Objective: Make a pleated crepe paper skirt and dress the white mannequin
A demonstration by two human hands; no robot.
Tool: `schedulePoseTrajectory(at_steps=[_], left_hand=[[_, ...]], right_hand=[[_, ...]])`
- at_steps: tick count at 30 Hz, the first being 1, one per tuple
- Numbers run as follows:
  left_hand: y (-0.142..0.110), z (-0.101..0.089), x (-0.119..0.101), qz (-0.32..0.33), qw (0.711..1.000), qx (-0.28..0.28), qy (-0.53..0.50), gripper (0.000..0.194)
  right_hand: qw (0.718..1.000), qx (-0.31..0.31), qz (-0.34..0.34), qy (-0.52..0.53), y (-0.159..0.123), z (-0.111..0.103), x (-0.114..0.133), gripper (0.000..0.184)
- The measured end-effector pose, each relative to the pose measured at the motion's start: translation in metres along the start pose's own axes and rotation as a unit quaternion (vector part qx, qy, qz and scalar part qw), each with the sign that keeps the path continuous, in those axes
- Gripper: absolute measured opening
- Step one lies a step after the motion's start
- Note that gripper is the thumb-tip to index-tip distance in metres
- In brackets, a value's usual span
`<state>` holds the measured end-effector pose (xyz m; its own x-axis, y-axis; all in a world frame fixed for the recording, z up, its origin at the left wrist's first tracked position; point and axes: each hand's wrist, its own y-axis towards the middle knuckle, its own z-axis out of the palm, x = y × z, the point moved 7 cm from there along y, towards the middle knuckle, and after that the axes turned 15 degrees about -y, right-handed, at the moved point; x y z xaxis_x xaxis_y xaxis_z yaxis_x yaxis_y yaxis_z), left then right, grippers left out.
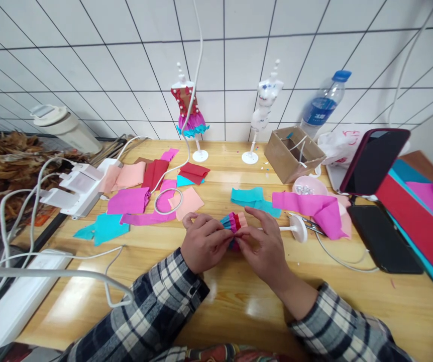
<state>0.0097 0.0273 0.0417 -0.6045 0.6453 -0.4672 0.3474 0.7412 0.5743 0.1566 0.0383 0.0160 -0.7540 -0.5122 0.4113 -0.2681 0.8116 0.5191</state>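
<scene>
The left fingers and right fingers of my bare hands pinch a small pleated piece in blue, magenta, red and peach, low over the middle of a wooden counter; my fingertips hide part of it. Just beyond my right hand, a white stand lies tipped on its side, its rod running behind that hand. Scissors sit beside its round base, partly covered by a magenta strip. A teal strip lies in front of my hands, while red, peach, magenta and teal scraps spread to the left, a ring resting across some of them. Against the tiled wall, two miniature dress forms stand upright: one in a red-and-brown bodice and ruffled magenta skirt, the other white. A hanging white cable cuts across my view of the dressed one. To the right are an open cardboard box, a blue-capped bottle, a pink bowl of small beads, a propped phone and a dark device lying flat. More cables loop by a power strip at left, one crossing in front of my plaid sleeve.
</scene>
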Motion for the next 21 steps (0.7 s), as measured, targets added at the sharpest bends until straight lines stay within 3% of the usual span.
schedulePoseTrajectory(at_steps=[7,12,21], left_hand=[[0.000,0.003,0.004,-0.017,0.999,0.010,-0.027,0.009],[-0.002,0.004,0.008,-0.026,0.999,0.006,-0.038,0.008],[-0.007,0.000,0.020,-0.106,0.994,0.016,-0.032,0.018]], right_hand=[[0.999,-0.011,0.035,-0.003,-0.001,-0.003,-0.005,0.019],[1.000,0.000,0.013,-0.025,0.001,-0.002,-0.001,0.004],[0.995,0.015,0.091,-0.047,0.001,0.000,-0.006,0.003]])
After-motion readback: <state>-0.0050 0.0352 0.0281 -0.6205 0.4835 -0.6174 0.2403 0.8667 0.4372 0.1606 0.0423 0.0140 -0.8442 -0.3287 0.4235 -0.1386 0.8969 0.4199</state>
